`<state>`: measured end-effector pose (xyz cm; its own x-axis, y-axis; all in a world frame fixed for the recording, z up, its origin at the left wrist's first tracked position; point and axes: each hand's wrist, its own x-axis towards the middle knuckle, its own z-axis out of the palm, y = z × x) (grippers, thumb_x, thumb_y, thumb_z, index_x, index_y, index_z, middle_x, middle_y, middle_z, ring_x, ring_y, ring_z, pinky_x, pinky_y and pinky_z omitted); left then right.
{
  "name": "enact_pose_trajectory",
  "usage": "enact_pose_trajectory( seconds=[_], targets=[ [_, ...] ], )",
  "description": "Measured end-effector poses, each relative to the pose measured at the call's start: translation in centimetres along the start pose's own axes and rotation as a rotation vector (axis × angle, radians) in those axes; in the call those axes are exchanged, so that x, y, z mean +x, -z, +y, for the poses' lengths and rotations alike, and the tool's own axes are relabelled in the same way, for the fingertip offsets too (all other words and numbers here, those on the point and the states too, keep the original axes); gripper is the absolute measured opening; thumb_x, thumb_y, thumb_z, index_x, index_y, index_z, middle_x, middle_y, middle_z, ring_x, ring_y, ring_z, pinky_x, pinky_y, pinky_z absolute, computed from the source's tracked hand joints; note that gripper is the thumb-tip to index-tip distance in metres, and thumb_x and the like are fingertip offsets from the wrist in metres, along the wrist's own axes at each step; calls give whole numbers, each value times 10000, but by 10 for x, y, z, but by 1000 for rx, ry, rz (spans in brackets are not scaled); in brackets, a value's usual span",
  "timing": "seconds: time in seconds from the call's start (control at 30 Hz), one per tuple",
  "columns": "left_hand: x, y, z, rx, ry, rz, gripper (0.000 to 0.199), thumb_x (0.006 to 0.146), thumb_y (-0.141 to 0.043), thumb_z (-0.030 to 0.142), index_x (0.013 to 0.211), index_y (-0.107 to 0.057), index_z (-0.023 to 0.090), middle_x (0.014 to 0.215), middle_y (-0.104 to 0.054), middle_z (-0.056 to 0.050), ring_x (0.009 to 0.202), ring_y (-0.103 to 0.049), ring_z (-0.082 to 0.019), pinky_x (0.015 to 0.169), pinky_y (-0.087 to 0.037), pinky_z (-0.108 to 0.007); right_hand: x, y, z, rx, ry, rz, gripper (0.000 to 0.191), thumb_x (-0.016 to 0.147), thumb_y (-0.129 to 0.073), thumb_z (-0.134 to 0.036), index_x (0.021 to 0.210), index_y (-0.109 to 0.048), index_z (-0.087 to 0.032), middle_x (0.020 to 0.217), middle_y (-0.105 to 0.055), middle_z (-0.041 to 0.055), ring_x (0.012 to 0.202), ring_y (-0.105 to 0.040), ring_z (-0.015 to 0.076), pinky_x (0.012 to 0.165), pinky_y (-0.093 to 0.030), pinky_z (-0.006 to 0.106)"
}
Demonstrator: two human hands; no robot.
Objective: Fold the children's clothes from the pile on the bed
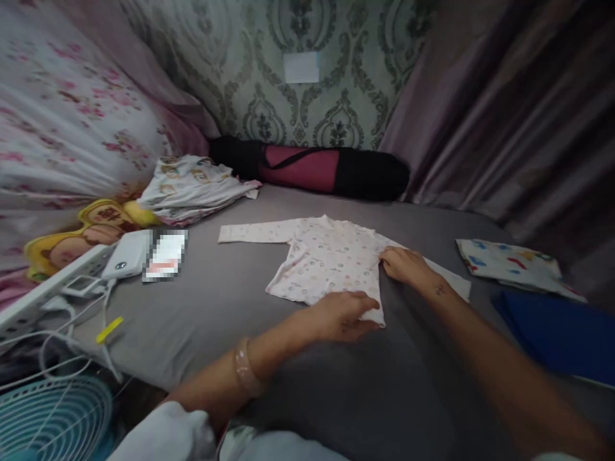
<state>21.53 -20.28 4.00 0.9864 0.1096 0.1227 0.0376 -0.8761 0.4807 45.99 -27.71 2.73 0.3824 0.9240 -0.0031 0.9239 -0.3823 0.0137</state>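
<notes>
A small white long-sleeved shirt (331, 256) with a fine print lies spread on the grey bed sheet (216, 307), its sleeves out to both sides. My left hand (343, 315) rests at the shirt's lower hem near its right corner, fingers apart, with a clear band on the wrist. At the shirt's right edge, under the arm of the sleeve, my right hand (396, 262) has its fingers pinched on the fabric. My right forearm covers part of that right sleeve.
A black and maroon long bag (302, 168) lies against the wall. Crumpled printed cloth (192, 186), a white box (129, 255) and cables are at left, a teal fan (52, 416) below. Folded printed cloth (514, 262) and blue cloth (562, 336) lie at right.
</notes>
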Motion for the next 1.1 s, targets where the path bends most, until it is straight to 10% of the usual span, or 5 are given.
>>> enact_pose_trajectory(
  seconds=[0.27,0.43,0.8,1.1],
  targets=[
    [-19,62,-167,110,306,265,276,825,-482,84,997,-693,130,971,-677,-92,907,-616,-188,878,-489,-308,27,24,-144,290,197,56,199,889,-533,-205,934,-724,-235,982,-735,29,902,-659,170,809,-463,259],
    [-11,62,-200,165,203,200,368,837,-446,72,1090,-693,178,1093,-646,-82,1054,-564,-199,980,-454,-325,6,7,-224,433,308,-14,185,904,-564,-358,981,-665,-223,1030,-691,47,912,-644,192,767,-475,286],
    [1,59,-222,229,42,159,357,949,-398,169,1070,-732,198,1037,-646,-86,1003,-555,-184,937,-450,-294,-3,-17,-233,267,393,42,226,992,-432,-333,1002,-644,-255,1052,-644,61,988,-635,222,784,-521,307],
    [3,65,-226,254,37,118,360,928,-402,144,1016,-742,221,1045,-664,-47,1007,-563,-166,1001,-423,-290,-1,-10,-216,552,454,-90,242,979,-462,-270,997,-703,-251,994,-678,34,944,-650,179,858,-501,268]
  ],
)
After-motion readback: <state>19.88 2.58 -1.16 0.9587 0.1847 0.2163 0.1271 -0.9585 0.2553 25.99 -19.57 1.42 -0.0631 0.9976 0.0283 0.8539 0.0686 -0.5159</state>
